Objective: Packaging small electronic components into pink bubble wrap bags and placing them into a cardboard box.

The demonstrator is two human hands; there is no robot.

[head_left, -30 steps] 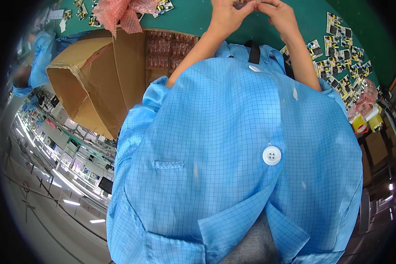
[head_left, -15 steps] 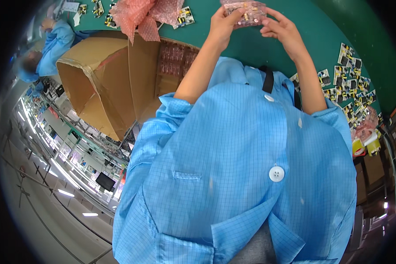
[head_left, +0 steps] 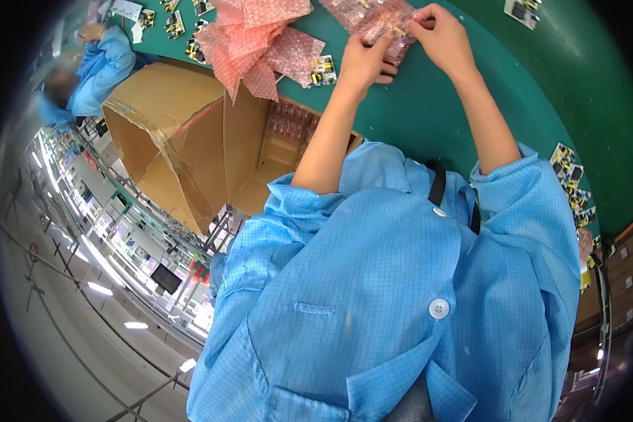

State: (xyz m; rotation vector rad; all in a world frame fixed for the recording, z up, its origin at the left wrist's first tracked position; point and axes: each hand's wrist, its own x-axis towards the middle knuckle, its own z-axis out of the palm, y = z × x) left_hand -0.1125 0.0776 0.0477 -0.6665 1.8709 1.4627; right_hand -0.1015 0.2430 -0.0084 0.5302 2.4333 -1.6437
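Note:
A pink bubble-wrap bag lies across the green table at the top edge of the view. Through its film, small parts of what looks like a circuit board show faintly. My left hand grips the bag's near edge, thumb on top and fingers curled beneath. At its right edge my right hand pinches the film between thumb and fingertips. The bag's far end runs out of the frame.
A heap of pink bubble-wrap sheets lies left of my hands, beside a loose circuit board. More circuit boards crowd the table's right side. An open cardboard box holds wrapped pieces. A co-worker's blue sleeve is at far left.
The bag was a compact bundle between both hands; now it spreads wider and flatter. My right hand has moved up its right edge and pinches there. The whole view has shifted slightly.

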